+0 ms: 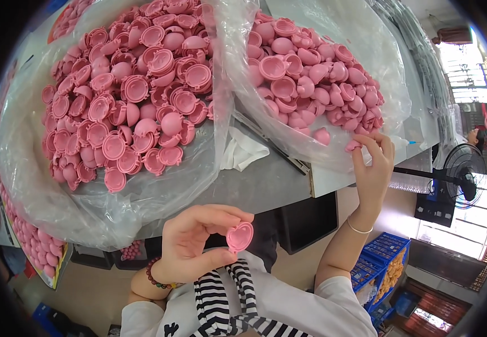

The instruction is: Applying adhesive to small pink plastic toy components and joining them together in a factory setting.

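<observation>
My left hand (pixel 190 241), with a beaded bracelet at its wrist, pinches a small pink plastic half-shell (pixel 239 236) by its rim between thumb and fingers, its hollow side showing. On the right, my right hand (pixel 374 163) reaches out to the near edge of a heap of pink shells (pixel 322 73). Its fingertips close on a pink shell piece (pixel 353 145), partly covered by the fingers. Beside it lies a single loose shell (pixel 321 136). A bigger heap of hollow pink shells (pixel 137 88) fills the clear plastic bag (pixel 184 185) on the left.
Between the two bags a white cloth (pixel 246 149) lies on the grey table (pixel 271 182). Below the table edge is a black bin (pixel 309 223). Blue crates (pixel 387 253) and a black fan (pixel 464 174) stand to the right. More pink pieces (pixel 38 247) sit low at the left.
</observation>
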Available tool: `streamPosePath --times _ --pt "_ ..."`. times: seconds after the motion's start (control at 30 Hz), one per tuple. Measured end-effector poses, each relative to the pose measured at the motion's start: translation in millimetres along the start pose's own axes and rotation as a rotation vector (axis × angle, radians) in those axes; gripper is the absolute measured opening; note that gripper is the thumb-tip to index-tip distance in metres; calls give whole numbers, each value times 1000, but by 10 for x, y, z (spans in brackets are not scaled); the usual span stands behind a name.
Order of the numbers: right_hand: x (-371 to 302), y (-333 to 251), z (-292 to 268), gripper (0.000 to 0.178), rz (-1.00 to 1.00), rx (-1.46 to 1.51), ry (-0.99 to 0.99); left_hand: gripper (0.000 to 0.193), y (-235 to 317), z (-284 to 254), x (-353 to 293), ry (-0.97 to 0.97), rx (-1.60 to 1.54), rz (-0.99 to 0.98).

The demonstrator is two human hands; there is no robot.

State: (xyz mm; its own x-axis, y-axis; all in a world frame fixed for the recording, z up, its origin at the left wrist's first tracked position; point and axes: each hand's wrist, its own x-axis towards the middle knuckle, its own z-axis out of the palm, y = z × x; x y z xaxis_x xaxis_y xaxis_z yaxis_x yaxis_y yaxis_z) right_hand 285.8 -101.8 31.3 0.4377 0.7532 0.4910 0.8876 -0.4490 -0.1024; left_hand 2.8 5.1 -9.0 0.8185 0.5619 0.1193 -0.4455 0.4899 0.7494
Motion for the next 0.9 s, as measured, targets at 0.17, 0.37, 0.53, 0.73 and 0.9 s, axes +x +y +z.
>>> streamPosePath --times 0.17,0.37,0.53,0.73,0.9 --pt "-204 -558 -13 20 -37 491 125 40 5 5 4 8 -7 33" --pt "-430 -1006 282 41 -559 442 -112 42 75 -34 -24 42 3 43" --pt "-497 -930 151 46 -491 488 -182 42 133 -73 -72 90 56 85" --pt "-388 -904 70 39 -373 596 -309 41 120 -65 -32 92 122 95" --pt "-258 -995 -46 41 -204 859 -445 39 67 2 -5 124 287 80"
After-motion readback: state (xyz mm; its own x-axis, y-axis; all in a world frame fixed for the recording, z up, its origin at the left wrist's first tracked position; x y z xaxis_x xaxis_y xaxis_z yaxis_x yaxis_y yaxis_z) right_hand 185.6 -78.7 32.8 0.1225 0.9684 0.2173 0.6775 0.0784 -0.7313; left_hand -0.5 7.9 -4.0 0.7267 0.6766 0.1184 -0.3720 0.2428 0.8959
